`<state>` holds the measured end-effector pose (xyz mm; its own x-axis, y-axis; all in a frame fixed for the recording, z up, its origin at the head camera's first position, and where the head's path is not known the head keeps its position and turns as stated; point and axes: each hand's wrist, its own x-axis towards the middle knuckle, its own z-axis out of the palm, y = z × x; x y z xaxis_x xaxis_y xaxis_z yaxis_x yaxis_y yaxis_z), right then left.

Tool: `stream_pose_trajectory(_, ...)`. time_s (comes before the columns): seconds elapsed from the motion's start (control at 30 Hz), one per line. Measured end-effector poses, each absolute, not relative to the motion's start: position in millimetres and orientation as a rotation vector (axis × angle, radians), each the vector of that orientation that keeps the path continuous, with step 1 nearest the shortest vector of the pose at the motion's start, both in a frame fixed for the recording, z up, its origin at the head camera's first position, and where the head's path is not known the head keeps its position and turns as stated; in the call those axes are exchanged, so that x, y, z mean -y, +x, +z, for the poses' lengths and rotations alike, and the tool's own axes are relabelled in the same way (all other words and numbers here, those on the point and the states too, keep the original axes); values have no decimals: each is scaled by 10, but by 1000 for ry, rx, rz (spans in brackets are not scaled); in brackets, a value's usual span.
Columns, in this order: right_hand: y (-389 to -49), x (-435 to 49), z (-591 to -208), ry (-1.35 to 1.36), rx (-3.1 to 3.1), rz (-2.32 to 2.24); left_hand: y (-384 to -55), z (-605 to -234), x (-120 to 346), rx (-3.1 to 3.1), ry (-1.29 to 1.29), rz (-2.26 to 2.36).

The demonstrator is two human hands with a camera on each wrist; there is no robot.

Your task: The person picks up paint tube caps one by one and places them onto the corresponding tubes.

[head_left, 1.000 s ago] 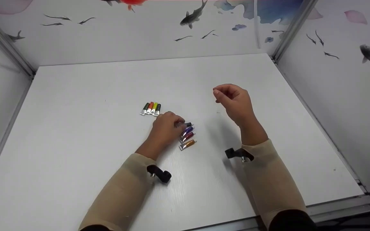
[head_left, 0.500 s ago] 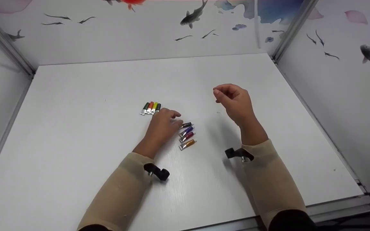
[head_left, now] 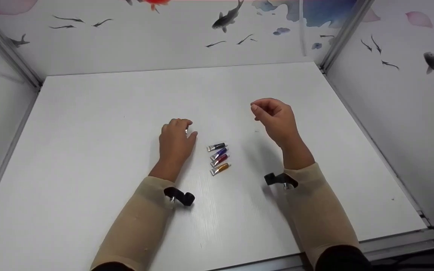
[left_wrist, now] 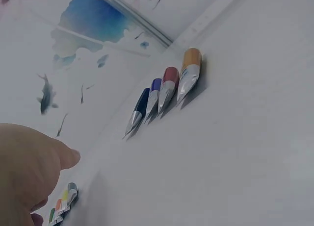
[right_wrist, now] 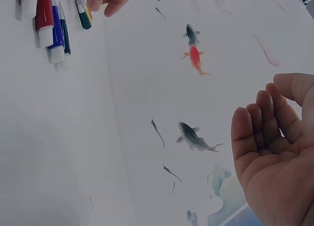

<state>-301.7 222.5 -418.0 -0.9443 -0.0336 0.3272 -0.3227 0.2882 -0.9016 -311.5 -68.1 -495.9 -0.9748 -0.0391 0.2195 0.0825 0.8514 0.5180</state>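
Observation:
My left hand (head_left: 174, 141) is over a group of small paint tubes, thumb apart from the fingers. In the head view it hides nearly all of that group; only a silver tube end (head_left: 186, 131) shows. The left wrist view has the grey-tipped tube (left_wrist: 72, 190) and yellow tube (left_wrist: 64, 195) beside the thumb (left_wrist: 68, 156). To the right lies a second row: a dark blue tube (head_left: 217, 146), a purple tube (head_left: 219, 154), a red tube (head_left: 220, 160) and an orange tube (head_left: 220, 169). Raised off the table, my right hand (head_left: 277, 122) is loosely curled around nothing.
A white table (head_left: 89, 169) lies beneath everything. White panels (head_left: 126, 45) with painted fish close in its back and sides, joined by metal posts (head_left: 347, 34). Black camera mounts (head_left: 181, 196) sit on both sleeved wrists.
My left hand has left the dark blue tube at the top of the right row and moved left and up, over the other tube group. The right hand stays put.

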Motion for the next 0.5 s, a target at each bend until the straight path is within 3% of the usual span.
stream_pose_trajectory(0.5,-3051,-2290,-4184,275,2313,1698,-3182,-5039,826,2851,40,-614)
